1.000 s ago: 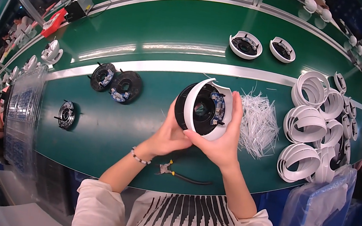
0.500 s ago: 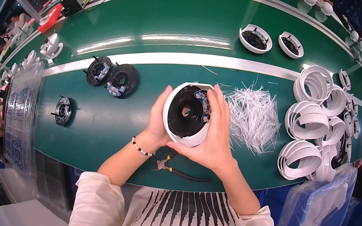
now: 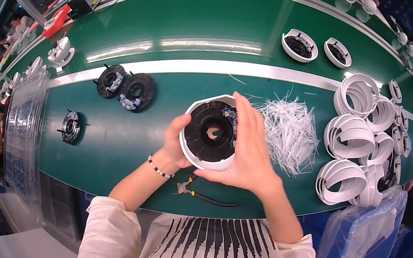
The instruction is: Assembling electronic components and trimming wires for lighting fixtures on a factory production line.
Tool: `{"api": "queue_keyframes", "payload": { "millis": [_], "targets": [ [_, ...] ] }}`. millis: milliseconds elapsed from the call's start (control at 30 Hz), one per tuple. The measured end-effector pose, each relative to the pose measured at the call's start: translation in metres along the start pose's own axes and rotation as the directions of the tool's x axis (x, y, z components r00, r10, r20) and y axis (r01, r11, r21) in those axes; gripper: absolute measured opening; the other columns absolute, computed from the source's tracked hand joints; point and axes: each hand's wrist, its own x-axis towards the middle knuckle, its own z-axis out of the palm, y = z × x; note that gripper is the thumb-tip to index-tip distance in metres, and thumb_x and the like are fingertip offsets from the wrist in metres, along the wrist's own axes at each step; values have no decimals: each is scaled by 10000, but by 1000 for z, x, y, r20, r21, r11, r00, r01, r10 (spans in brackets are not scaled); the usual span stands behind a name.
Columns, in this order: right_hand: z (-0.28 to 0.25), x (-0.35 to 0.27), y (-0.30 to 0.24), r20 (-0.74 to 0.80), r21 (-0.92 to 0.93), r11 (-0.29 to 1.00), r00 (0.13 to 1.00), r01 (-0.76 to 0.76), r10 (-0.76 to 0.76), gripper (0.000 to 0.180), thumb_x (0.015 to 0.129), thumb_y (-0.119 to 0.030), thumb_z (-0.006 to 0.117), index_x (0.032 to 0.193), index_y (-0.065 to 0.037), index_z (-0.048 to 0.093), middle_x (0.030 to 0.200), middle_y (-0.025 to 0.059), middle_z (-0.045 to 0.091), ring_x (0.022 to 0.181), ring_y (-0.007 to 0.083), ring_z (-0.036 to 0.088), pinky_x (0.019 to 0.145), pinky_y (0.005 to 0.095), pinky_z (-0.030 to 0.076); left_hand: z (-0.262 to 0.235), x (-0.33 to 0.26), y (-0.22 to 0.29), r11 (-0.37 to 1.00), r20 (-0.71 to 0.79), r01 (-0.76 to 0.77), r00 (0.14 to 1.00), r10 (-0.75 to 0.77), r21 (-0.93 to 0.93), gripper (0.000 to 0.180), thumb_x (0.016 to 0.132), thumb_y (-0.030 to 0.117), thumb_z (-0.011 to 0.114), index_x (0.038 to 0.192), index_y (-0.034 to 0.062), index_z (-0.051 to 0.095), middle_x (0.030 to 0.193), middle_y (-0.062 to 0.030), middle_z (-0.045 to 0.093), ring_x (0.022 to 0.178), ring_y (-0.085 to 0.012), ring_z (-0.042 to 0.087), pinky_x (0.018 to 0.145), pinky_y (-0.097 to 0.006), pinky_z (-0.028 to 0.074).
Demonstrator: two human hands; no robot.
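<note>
**Hands hold a round part over the green desk**

Head view: hands meet in the middle of the picture. The left hand (image 3: 175, 143) cups the left side of a round white shell (image 3: 209, 136) with a black ring inside it. The right hand (image 3: 249, 148) lies flat over the right side, fingers long and close together, pressing on the rim near a small blue board (image 3: 230, 114). Both hands are wrapped around the shell, not spread out. The shell is lifted a little above the desk (image 3: 124, 143), tipped up toward the person.

Just right of the hands lies a heap of thin white ties (image 3: 289, 130). Farther right sit stacks of white rings (image 3: 357, 138). To the left lie two black discs (image 3: 126, 86) side by side, and one more black disc (image 3: 70, 126) well apart from them. Small pliers (image 3: 188, 187) lie near the desk edge, under the hands.

It looks like the black ring is being fitted into the white shell. The next move likely needs a steady push all around, with care for the little board.
</note>
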Motion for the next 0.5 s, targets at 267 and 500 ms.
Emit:
{"api": "queue_keyframes", "payload": {
  "millis": [267,500],
  "targets": [
    [20,-27,11,-374,-48,987,919,-153,124,1096,531,-383,767,1300,46,116,1339,260,167,1225,407,196,985,470,193,15,35,-5,995,-149,101,984,-97,15,571,760,382,419,1172,-13,413,1140,-173,493,1036,-277,503,900,-400,407],
    [-102,-109,9,-653,-456,817,756,-353,-38,326,639,81,572,949,-19,570,997,127,582,918,289,549,812,372,423,-43,147,27,957,-303,137,951,-55,256,413,848,326,372,1095,10,471,1077,-151,538,992,-279,520,912,-423,393]
  ]
}}
